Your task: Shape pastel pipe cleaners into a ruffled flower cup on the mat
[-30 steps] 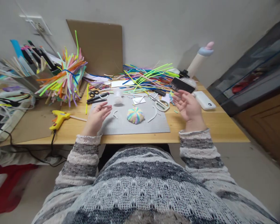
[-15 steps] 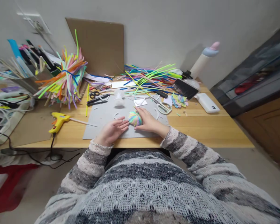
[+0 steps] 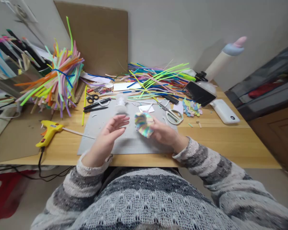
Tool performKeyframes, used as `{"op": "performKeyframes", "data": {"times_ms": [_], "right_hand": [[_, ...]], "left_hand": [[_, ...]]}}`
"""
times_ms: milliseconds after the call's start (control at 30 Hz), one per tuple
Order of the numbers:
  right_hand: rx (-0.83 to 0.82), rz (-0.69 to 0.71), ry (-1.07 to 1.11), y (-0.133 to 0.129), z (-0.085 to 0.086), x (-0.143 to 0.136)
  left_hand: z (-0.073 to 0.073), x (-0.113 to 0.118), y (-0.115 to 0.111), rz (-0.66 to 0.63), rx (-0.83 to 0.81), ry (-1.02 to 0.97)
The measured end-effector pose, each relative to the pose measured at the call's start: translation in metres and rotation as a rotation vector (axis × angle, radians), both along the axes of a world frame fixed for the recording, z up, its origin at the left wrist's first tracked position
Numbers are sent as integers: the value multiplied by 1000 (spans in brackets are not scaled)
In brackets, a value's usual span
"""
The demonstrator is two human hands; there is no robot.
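Observation:
My right hand (image 3: 164, 131) grips a small pastel striped piece (image 3: 143, 124) in yellow, blue and pink, which looks round and ruffled at its edge; motion blurs it. It is held above the grey mat (image 3: 129, 145). My left hand (image 3: 111, 132) hovers to the left of it, apart from the piece, with fingers spread and nothing in them. Behind the hands stands a clear spool (image 3: 120, 103) on the mat. A small white card (image 3: 146, 108) lies just past the piece. White-handled scissors (image 3: 174, 116) rest to the right, and black pens (image 3: 96, 104) lie at the left.
A yellow glue gun (image 3: 49, 131) with a cord lies left. Behind it stands a bundle of pipe cleaners (image 3: 62, 80). More loose pipe cleaners (image 3: 156, 80) pile up at the back. A phone (image 3: 199, 93), a white power bank (image 3: 224, 111) and a pastel fluffy heap (image 3: 192, 107) are at right.
My right hand has lifted and turned the pastel piece, so its ruffled side shows. My left hand has drawn away to the left, fingers raised. The camera view has shifted a little.

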State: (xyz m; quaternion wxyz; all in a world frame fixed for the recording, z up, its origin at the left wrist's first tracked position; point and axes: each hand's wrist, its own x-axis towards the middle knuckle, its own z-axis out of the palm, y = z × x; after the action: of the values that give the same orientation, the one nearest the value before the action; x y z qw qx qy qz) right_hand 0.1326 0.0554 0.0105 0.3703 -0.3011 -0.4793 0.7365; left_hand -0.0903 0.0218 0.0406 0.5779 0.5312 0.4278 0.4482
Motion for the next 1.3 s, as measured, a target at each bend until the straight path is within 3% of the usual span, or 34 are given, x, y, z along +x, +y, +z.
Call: {"op": "performKeyframes", "data": {"times_ms": [100, 233, 333, 400, 467, 533, 600, 700, 800, 933, 1300], "right_hand": [[-343, 124, 231, 6, 7, 5], [-511, 99, 192, 17, -5, 9], [-393, 2, -52, 21, -17, 13], [-108, -163, -265, 19, -19, 18], [321, -315, -470, 16, -14, 25], [698, -219, -626, 11, -6, 31], [959, -45, -756, 5, 1, 33], [1210, 56, -956, -3, 1, 29], [1284, 45, -1033, -11, -6, 21], [1231, 69, -1044, -15, -12, 16], [1173, 27, -1026, -16, -15, 12]], "left_hand": [[3, 2, 17, -134, 325, 357], [-9, 7, 35, -330, 798, 808], [-23, 9, 38, -378, 970, 1005], [-30, 11, 36, -448, 1029, 1084], [-34, 11, 33, -513, 1056, 1107], [-35, 10, 33, -540, 1044, 1065], [-37, 6, 35, -522, 1000, 1027], [-39, -1, 41, -485, 956, 1047], [-40, -1, 44, -541, 975, 1034], [-40, 4, 42, -610, 962, 1003], [-41, 7, 40, -584, 907, 961]]}}
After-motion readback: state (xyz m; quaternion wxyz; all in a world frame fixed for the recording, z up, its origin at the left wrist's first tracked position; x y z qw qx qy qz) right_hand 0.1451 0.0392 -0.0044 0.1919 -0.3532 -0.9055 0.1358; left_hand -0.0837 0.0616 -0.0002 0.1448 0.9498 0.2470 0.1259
